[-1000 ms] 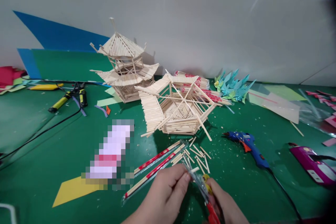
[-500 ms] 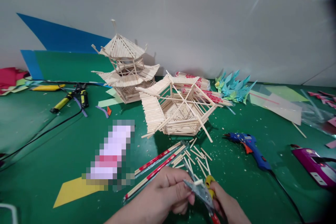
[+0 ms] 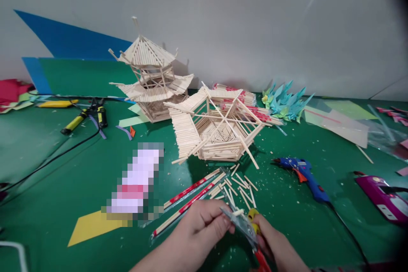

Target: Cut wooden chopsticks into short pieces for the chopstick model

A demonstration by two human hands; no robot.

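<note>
Near the bottom centre, my left hand (image 3: pixel 204 231) pinches a clear plastic wrapper beside a short pale stick piece (image 3: pixel 238 212). My right hand (image 3: pixel 270 238) is closed around a yellow-handled cutting tool (image 3: pixel 253 216), whose metal part lies against the wrapper and stick. Red wrapper or sleeve (image 3: pixel 262 260) shows below it. Beyond my hands, short cut sticks (image 3: pixel 244 191) lie scattered. Two wrapped chopstick pairs (image 3: pixel 191 204) lie to their left. The unfinished-looking stick framework (image 3: pixel 219 127) stands behind, with slats on its left side and open bars on its right.
A tiered stick pagoda (image 3: pixel 153 76) stands back left. A blue glue gun (image 3: pixel 306 176) and magenta power strip (image 3: pixel 381 199) with cables lie right. Yellow-black pliers (image 3: pixel 79 121) are left, yellow paper (image 3: pixel 92 227) front left, teal folded paper (image 3: pixel 287 102) behind, beside wrapped sticks (image 3: pixel 248 110).
The view has tilted slightly, so the table and its objects sit a little higher. Both hands keep nearly the same hold, with the tool and wrapper shifted slightly.
</note>
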